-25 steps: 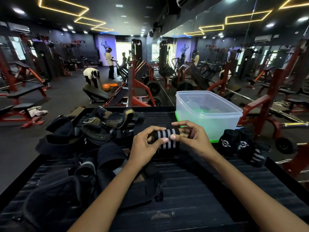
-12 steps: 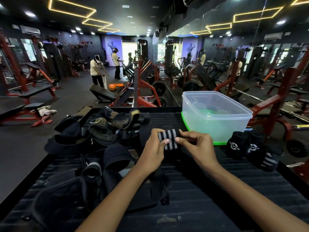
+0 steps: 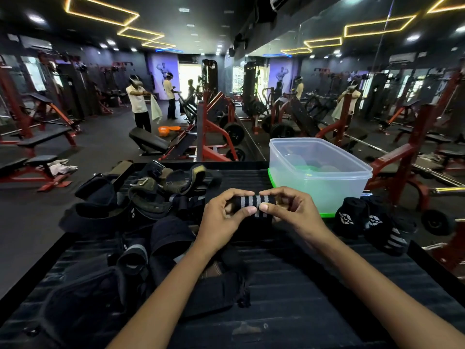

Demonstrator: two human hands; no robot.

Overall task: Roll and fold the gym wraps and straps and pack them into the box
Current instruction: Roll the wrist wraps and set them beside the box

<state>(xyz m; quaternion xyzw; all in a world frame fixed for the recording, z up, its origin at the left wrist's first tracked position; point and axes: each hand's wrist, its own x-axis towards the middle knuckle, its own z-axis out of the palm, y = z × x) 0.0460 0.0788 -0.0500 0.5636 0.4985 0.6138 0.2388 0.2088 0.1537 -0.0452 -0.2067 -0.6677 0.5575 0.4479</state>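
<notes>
The left hand (image 3: 221,217) and right hand (image 3: 289,210) pinch the striped wrap (image 3: 254,204) from both ends, likely to keep its roll tight. The box (image 3: 319,172) waits open just beyond the right hand, handy for packing.

Wrap held mid-tabletop, box behind and right, loose gear to the left.

On the tabletop (image 3: 314,293): rolled wrap (image 3: 254,201) at centre, held between left hand (image 3: 222,217) and right hand (image 3: 292,210), thumbs meeting at its middle. Behind and to the right of the hands, the box (image 3: 319,172), set on its lid (image 3: 327,214). Right of the box, just beside it near the tabletop's right edge, a cluster of rolled wraps (image 3: 372,225). Left of the hands, a heap of straps (image 3: 141,197) reaching from the far edge towards the near left corner. Beyond the tabletop, benches and machines, with people standing far back at left centre.
</notes>
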